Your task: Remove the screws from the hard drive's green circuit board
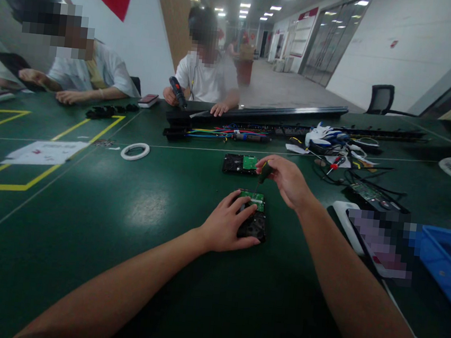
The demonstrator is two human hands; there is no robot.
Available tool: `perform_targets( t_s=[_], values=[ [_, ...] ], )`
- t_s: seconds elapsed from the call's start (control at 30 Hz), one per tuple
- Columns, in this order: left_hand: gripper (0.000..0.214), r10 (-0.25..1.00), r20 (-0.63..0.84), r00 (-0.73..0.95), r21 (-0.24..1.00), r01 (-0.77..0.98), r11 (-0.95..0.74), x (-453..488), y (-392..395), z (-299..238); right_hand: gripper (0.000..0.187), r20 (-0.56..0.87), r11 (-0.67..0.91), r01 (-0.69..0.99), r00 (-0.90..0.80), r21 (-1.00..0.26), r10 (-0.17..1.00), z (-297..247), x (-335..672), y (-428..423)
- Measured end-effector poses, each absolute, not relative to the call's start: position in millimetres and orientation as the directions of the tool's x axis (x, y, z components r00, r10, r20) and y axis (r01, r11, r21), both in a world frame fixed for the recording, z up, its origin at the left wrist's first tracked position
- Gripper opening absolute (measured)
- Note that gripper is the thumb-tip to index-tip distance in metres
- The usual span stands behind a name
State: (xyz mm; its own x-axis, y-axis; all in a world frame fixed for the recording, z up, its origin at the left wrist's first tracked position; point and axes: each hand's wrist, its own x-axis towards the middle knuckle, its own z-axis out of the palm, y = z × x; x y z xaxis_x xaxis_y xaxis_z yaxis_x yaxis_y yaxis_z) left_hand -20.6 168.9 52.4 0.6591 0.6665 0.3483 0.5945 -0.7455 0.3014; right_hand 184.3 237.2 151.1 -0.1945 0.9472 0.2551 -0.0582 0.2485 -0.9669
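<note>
A black hard drive (255, 221) with a green circuit board on top lies on the green table in front of me. My left hand (226, 225) rests on its left side, fingers spread flat, pressing it down. My right hand (286, 180) is closed round the handle of a small screwdriver (263, 173), held upright with its tip down on the far edge of the drive's circuit board. A second hard drive (240, 163) with a green board lies a little farther away on the table.
Behind are a long black bar (263, 112) with coloured wires, white gloves and hand tools (332, 142). A white tape ring (135, 151) and papers (46, 152) lie left. A blue bin (445, 262) sits at right. Two people sit across the table; one holds a power screwdriver (177, 91).
</note>
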Motion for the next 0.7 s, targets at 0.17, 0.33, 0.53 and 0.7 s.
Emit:
perform_targets(
  t_s=[0.17,0.33,0.53,0.7],
  values=[
    [0.092,0.669,0.359,0.651,0.318,0.589,-0.743,-20.7,169.0,51.5,0.025,0.290,0.316,0.178,-0.159,-0.932,0.944,156.6,190.0,235.8],
    [0.092,0.669,0.360,0.651,0.315,0.590,-0.744,-20.4,168.7,51.6,0.023,0.252,0.277,0.132,-0.178,-0.952,0.951,159.1,186.9,231.1],
    [0.092,0.662,0.353,0.661,0.292,0.595,-0.749,-20.4,168.4,53.6,0.018,0.217,0.224,0.013,-0.197,-0.975,0.956,162.5,181.8,225.2],
    [0.092,0.667,0.350,0.658,0.300,0.596,-0.745,-20.2,168.2,54.9,0.017,0.194,0.200,0.002,-0.232,-0.980,0.953,166.0,183.8,225.2]
  ],
)
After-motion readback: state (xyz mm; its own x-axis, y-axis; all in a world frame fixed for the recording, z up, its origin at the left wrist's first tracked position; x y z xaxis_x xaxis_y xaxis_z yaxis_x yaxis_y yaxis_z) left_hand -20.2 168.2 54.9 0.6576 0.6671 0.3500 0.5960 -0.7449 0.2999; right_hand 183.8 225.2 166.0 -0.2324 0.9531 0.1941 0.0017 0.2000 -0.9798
